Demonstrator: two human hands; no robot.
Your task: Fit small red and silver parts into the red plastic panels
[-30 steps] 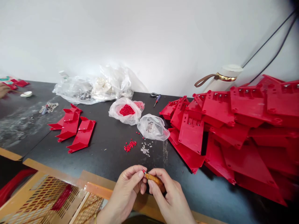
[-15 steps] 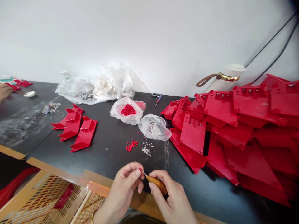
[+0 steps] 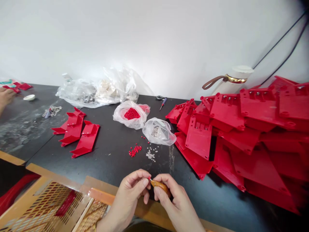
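Note:
My left hand pinches a tiny red bead between thumb and forefinger at the front edge of the black table. My right hand grips a small tool with an orange-brown handle, its metal tip touching the bead. Just beyond my hands lie a loose cluster of red beads and a scatter of small silver rings. Behind those sit a plastic bag of red beads and a plastic bag of silver parts.
A big heap of red plastic plates fills the right side. Three red brackets lie left of centre. Clear bags sit by the wall. An orange perforated crate stands below the table edge. Another person's hand rests far left.
My hands parted slightly half a second ago, then came back together; the tool tip again meets the bead. The view shifted a little.

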